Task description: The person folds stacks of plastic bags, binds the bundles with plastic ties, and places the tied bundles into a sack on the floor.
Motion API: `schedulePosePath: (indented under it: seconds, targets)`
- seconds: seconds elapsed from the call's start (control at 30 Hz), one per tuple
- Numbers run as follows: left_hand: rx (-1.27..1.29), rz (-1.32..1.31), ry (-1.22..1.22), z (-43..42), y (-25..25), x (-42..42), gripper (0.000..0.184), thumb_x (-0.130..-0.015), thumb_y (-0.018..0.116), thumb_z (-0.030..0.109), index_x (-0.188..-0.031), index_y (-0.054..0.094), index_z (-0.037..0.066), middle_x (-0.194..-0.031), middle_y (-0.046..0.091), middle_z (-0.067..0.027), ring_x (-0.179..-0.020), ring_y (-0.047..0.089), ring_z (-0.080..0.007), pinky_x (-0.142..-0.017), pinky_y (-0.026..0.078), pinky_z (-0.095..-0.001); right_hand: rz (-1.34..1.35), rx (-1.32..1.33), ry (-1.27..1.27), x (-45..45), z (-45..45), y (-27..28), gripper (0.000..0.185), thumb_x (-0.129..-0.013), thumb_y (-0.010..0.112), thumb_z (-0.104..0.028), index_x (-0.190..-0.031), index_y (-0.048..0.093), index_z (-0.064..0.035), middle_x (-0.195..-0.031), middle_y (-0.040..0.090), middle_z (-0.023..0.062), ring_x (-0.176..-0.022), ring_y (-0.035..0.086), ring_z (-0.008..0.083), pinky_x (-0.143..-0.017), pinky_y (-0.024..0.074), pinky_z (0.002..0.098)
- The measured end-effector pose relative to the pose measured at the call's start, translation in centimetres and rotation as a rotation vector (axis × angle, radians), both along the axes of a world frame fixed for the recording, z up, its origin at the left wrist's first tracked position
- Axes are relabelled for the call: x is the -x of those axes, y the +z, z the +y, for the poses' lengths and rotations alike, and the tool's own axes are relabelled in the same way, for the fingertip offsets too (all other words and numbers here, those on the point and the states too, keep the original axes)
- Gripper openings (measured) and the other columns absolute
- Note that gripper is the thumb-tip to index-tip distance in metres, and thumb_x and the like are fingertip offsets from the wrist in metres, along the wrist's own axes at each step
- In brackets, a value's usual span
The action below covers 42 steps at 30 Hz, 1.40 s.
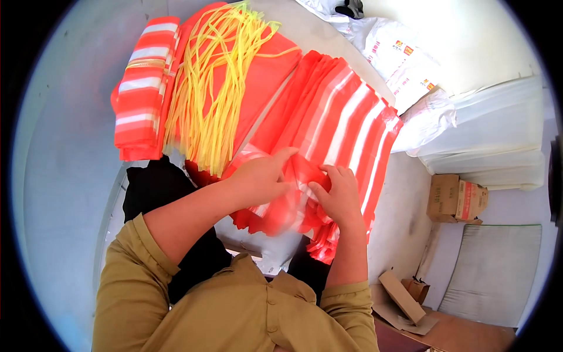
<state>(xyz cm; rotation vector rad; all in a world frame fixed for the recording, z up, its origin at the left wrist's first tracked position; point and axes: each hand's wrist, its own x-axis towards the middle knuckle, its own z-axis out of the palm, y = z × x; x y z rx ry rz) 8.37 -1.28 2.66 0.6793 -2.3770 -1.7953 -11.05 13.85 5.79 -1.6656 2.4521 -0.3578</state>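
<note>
A thick stack of thin, glossy red-and-white striped sheets lies before me, its lower edge hanging toward my lap. My left hand is over the near left part of the stack, index finger stretched out and thumb side apart. Across from it, my right hand has its fingers curled toward the thumb on a loose fold of the top sheet. Below both hands the sheet is smeared by motion. Left of the stack, a bunch of yellow strips rests on plain red material.
A folded striped bundle tied with a band stands at the far left. White printed sacks lie behind the stack. On the right are a cardboard box, a grey panel and flattened cardboard.
</note>
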Motion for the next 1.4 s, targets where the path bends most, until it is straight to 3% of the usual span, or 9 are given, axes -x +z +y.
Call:
schedulePosePath:
  seconds: [0.23,0.33,0.43,0.63,0.73,0.93,1.03,1.13,1.4]
  targets:
    - [-0.164,-0.091,-0.177,-1.0,1.4,-0.7,0.087,-0.096,0.066,0.016,-0.168,0.017,0.012,-0.096,0.078,-0.012,-0.08,0.07,-0.0219,-0.078,0.055,-0.0371,-0.301,-0.159,-0.285,-3.2,1.3,2.5,0.036,-0.089,0.076,-0.02,-0.118,0.07,0.0015,-0.093,0.072,0.0155,-0.087,0.067,0.0336,-0.082,0.0545,0.04]
    - [-0.231,-0.025,-0.216,-1.0,0.3,-0.7,0.081,-0.102,0.061,0.016,-0.169,0.016,0.012,-0.092,0.077,-0.0095,-0.083,0.069,-0.0184,-0.082,0.055,-0.0329,-0.205,-0.146,-0.225,-5.5,2.0,3.4,0.04,-0.091,0.075,-0.02,-0.125,0.07,0.0002,-0.095,0.075,0.017,-0.088,0.073,0.0315,-0.08,0.0559,0.039]
    - [-0.253,0.005,-0.226,-1.1,0.6,-0.7,0.068,-0.107,0.055,0.02,-0.167,0.024,0.011,-0.102,0.076,-0.0113,-0.091,0.07,-0.0175,-0.089,0.054,-0.0318,-0.215,-0.219,-0.168,-7.2,2.5,4.2,0.045,-0.092,0.073,-0.019,-0.134,0.068,-0.0023,-0.107,0.076,0.0181,-0.101,0.074,0.0284,-0.087,0.0565,0.0375]
    - [-0.22,0.075,-0.191,-0.6,-1.0,-0.5,0.045,-0.111,0.048,0.028,-0.15,0.053,0.005,-0.127,0.07,-0.0157,-0.106,0.07,-0.0213,-0.095,0.054,-0.0371,-0.555,-0.086,-0.141,-6.5,4.4,2.6,0.041,-0.101,0.064,-0.025,-0.137,0.067,-0.0065,-0.115,0.076,0.017,-0.102,0.074,0.0252,-0.093,0.0562,0.0375]
    - [-0.103,0.106,-0.194,-0.5,-1.8,-0.5,0.042,-0.11,0.049,0.031,-0.138,0.063,0.003,-0.127,0.071,-0.0177,-0.113,0.069,-0.0273,-0.096,0.053,-0.0386,-0.656,-0.071,-0.158,-6.3,4.8,2.0,0.04,-0.108,0.055,-0.022,-0.136,0.065,0.0053,-0.119,0.076,0.0142,-0.114,0.071,0.0241,-0.098,0.0541,0.036]
    - [0.08,0.143,-0.222,-0.4,-1.8,-0.8,0.039,-0.109,0.045,0.034,-0.117,0.068,0.003,-0.099,0.068,-0.0169,-0.096,0.068,-0.0293,-0.087,0.053,-0.0406,-0.929,0.086,-0.035,-4.6,6.9,-0.3,0.038,-0.111,0.051,-0.021,-0.132,0.065,0.0069,-0.114,0.074,0.012,-0.096,0.068,0.0189,-0.088,0.0534,0.0332]
    - [0.121,0.213,-0.161,0.0,-1.7,-1.0,0.039,-0.109,0.045,0.033,-0.113,0.069,0.004,-0.093,0.066,-0.0144,-0.093,0.068,-0.026,-0.085,0.054,-0.0402,-1.029,0.168,-0.183,-4.4,6.8,-0.1,0.035,-0.111,0.049,-0.017,-0.13,0.066,0.0055,-0.113,0.073,0.0101,-0.09,0.063,0.014,-0.081,0.0509,0.0285]
    - [-0.123,0.097,-0.189,-0.2,-1.8,-0.7,0.038,-0.109,0.049,0.034,-0.118,0.07,0.004,-0.096,0.069,-0.0129,-0.095,0.068,-0.0232,-0.086,0.054,-0.0384,-0.905,0.203,-0.253,-4.7,5.6,-0.5,0.035,-0.111,0.047,-0.015,-0.135,0.064,0.0035,-0.119,0.071,0.0099,-0.092,0.062,0.0125,-0.08,0.0499,0.0263]
    - [-0.433,-0.157,-0.28,-1.0,1.5,-1.1,0.039,-0.109,0.056,0.032,-0.135,0.068,0.006,-0.113,0.075,-0.013,-0.104,0.069,-0.0125,-0.093,0.054,-0.0305,-1.135,0.078,-0.364,-5.7,4.6,-1.7,0.053,-0.109,0.054,-0.016,-0.16,0.041,-0.0086,-0.149,0.058,0.0085,-0.094,0.063,0.0119,-0.084,0.0523,0.0279]
